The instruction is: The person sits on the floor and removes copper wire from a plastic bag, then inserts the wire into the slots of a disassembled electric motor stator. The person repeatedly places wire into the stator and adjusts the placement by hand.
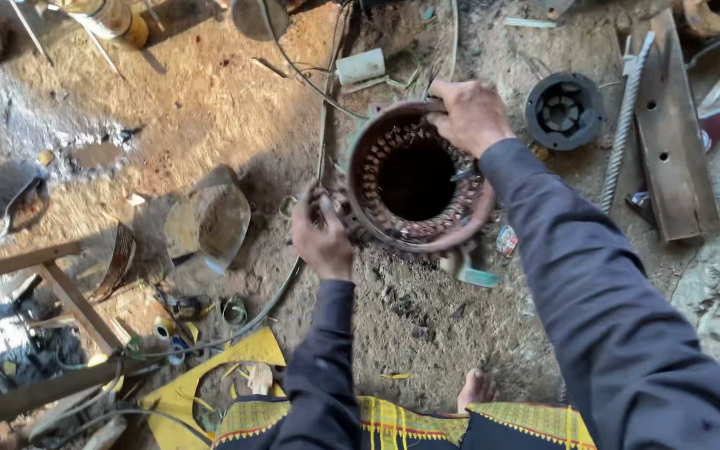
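On the dirt floor sits a round motor shell (pixel 417 179) with copper windings lining its dark bore. The right hand (pixel 470 115) curls closed over the shell's far rim. The left hand (pixel 322 240) pinches its near-left edge. A black fan hub (pixel 564 111) lies right of the shell, a steel bar (pixel 670 142) beyond it.

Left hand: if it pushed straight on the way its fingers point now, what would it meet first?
The left hand points up and right, already against the near rim of the round motor stator. Going on, it would probably meet the copper windings inside that rim first, though depth is hard to judge.
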A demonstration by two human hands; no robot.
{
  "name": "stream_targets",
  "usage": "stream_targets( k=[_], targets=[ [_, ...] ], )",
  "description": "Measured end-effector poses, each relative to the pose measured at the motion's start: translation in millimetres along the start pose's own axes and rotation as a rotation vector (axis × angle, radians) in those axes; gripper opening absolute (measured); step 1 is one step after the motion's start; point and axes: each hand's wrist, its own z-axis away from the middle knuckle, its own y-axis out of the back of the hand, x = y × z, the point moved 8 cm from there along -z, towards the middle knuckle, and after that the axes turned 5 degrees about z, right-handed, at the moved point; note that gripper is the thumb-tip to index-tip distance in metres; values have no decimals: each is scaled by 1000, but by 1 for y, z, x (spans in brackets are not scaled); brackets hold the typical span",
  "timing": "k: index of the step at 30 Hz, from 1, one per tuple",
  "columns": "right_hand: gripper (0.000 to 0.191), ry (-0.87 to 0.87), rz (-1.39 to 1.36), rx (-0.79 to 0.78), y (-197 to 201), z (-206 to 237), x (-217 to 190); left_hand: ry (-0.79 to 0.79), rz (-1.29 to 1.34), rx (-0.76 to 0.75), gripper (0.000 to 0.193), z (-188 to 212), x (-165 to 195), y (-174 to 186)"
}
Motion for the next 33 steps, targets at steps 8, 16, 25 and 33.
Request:
stream_targets(
  k=[8, 16, 25, 33],
  targets=[
    [16, -62, -17, -54, 6, -16, 2, 131, -82, -182, 29, -35, -5, -23],
    [16, -148, -6, -35, 16, -19, -8, 26, -104, -21, 31, -28, -7, -14],
    [18, -237, -59, 162, 29, 0, -18, 146, 91, -75, 32, -21, -13, -4],
    [17, -288, 49, 217, 13, 24, -32, 18, 315, -60, 28, -9, -24, 21]
  ],
)
